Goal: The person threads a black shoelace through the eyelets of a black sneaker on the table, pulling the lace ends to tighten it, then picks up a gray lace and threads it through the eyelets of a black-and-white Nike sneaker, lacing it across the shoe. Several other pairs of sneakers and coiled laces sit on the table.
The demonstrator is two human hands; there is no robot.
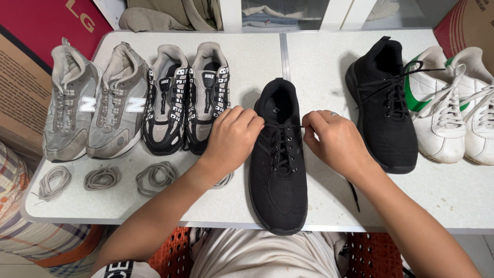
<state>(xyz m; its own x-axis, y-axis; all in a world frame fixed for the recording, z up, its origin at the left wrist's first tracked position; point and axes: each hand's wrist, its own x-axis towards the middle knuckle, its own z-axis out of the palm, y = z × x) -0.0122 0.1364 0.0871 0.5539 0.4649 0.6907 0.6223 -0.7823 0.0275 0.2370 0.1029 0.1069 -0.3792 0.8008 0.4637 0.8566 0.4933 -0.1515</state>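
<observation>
Head view, item by item.

- Black mesh shoe (278, 170): centre of the white counter (329, 67), toe at the near edge, slightly overhanging it. Laces threaded up most of the eyelets.
- Left hand (232, 138): fingers curled tight, pinching the black lace (282, 125) at the shoe's left top eyelets.
- Right hand (334, 141): likewise clenched, pinching the same lace on the right side. The lace runs taut between the two hands across the tongue.
- Loose lace end (355, 196): trails on the counter near the right wrist.
- Second black shoe (386, 103): right of centre, laced, ends lying loose.
- White shoes with green mark (453, 110): far right.
- Black-and-white patterned pair (188, 98) and grey pair (95, 103): left, without laces.
- Coiled grey laces (103, 177): near left, in separate bundles; one partly hidden under the left forearm.

Risks, as judged:
- A hard pull on the taut lace could drag the shoe toward the near edge and tip it off, since the toe already overhangs.
- Uneven pull from the two hands could leave the ends unequal in length.
- The left forearm could sweep the nearest coil off the counter.
</observation>
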